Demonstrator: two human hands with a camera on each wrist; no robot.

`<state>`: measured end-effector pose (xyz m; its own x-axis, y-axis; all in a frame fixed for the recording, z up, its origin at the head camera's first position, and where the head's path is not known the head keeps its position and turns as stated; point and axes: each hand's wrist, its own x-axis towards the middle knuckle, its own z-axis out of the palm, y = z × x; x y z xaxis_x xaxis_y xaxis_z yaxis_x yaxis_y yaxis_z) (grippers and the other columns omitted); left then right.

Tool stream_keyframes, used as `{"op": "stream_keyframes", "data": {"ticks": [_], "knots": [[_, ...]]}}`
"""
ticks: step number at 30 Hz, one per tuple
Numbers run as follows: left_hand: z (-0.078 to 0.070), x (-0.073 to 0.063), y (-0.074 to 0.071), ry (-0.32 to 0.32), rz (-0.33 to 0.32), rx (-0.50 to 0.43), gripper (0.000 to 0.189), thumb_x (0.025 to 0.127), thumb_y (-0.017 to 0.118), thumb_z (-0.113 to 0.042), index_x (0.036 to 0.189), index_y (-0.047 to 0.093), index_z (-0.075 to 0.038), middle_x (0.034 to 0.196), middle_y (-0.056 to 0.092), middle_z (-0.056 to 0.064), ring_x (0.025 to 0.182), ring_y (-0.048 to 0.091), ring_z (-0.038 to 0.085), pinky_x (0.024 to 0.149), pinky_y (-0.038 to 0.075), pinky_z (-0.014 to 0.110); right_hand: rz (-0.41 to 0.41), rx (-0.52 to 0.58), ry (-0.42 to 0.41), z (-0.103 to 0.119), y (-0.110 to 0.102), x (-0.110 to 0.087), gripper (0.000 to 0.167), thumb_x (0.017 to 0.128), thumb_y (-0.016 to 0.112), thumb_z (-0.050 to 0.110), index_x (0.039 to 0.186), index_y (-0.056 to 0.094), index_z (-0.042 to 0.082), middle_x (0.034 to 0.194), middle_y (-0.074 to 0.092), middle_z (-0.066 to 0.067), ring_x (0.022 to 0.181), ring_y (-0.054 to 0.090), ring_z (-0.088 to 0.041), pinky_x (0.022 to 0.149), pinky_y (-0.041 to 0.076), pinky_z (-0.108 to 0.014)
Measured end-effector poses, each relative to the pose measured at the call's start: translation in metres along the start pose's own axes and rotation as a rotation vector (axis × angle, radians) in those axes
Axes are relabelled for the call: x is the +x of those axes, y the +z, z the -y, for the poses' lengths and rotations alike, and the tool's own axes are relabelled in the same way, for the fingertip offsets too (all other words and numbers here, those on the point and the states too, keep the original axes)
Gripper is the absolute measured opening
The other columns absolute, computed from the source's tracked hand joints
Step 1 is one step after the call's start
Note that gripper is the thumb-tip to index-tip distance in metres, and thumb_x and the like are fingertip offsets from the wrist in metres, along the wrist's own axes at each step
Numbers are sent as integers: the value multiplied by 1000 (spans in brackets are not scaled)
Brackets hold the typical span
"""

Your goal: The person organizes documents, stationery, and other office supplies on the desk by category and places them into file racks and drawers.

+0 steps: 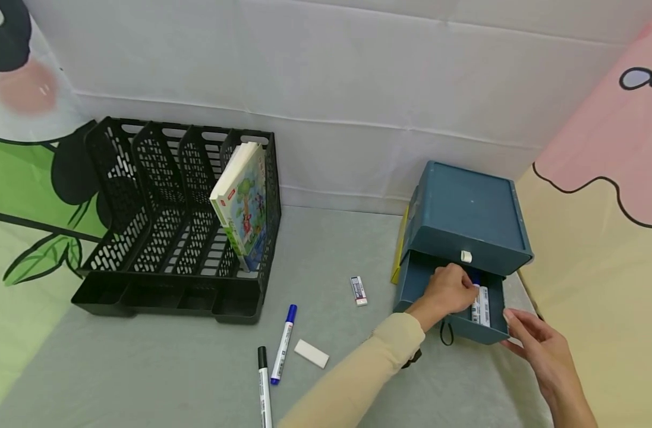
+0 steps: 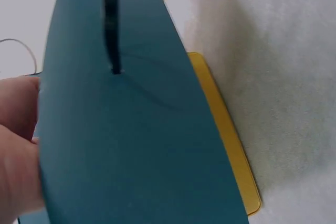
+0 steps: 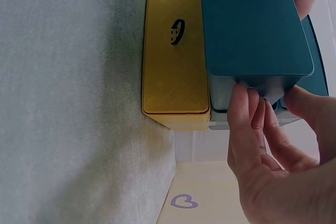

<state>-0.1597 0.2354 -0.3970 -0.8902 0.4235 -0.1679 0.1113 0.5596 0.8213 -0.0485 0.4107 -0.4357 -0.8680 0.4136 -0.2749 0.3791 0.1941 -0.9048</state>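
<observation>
- Blue drawer (image 1: 478, 334), right of the frame, pulled out below an upper drawer (image 1: 467, 208); right edge pinched by right hand (image 1: 542, 345), fingers opposite thumb.
- Left hand (image 1: 447, 291) inside, fingers mostly hidden; cannot tell whether gripping or touching white markers (image 1: 484, 306).
- Yellow drawer (image 3: 176, 66) below, largely blocked in head view.
- Black-capped marker (image 1: 264, 386), cut off at bottom edge; blue-capped marker (image 1: 283, 346) and white block (image 1: 311, 353) near.
- Black rack (image 1: 154, 297) with book (image 1: 246, 208), upper left.
</observation>
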Motion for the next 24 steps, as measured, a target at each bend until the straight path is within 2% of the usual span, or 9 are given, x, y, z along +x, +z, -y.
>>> {"op": "stream_keyframes", "data": {"ticks": [3, 10, 15, 20, 24], "knots": [[2, -4, -8, 20, -31, -61, 13, 96, 74, -23, 93, 79, -12, 85, 70, -8, 76, 61, 4, 67, 49, 19, 2, 12, -2, 1, 0, 0, 19, 97, 72, 41, 108, 76, 26, 92, 68, 17, 81, 69, -5, 71, 60, -24], [10, -17, -25, 98, -65, -208, 11, 96, 74, -19, 92, 79, -10, 80, 69, -8, 72, 59, 1, 64, 47, 17, 0, -45, 6, 1, 1, -1, 30, 96, 70, 46, 115, 74, 23, 93, 67, 19, 82, 68, -4, 73, 60, -25], [20, -27, -37, 125, -100, -310, 10, 97, 73, -17, 92, 79, -10, 80, 68, -9, 70, 57, 0, 63, 48, 18, -1, -58, 23, 2, 1, 0, 40, 96, 69, 48, 121, 72, 17, 93, 66, 20, 82, 68, -3, 74, 60, -25], [35, -36, -53, 144, -94, -428, 11, 99, 71, -16, 95, 77, -8, 80, 70, -6, 68, 64, 9, 59, 51, 20, -5, -94, 40, 2, 2, 0, 63, 96, 67, 51, 136, 62, 3, 94, 64, 21, 83, 66, -3, 75, 59, -23], [47, -42, -65, 152, -78, -492, 15, 100, 70, -20, 97, 75, -7, 81, 70, -4, 70, 68, 17, 60, 53, 23, -9, -92, 49, 2, 2, 0, 66, 96, 67, 51, 138, 60, 1, 94, 64, 21, 84, 65, -3, 75, 59, -23]]}}
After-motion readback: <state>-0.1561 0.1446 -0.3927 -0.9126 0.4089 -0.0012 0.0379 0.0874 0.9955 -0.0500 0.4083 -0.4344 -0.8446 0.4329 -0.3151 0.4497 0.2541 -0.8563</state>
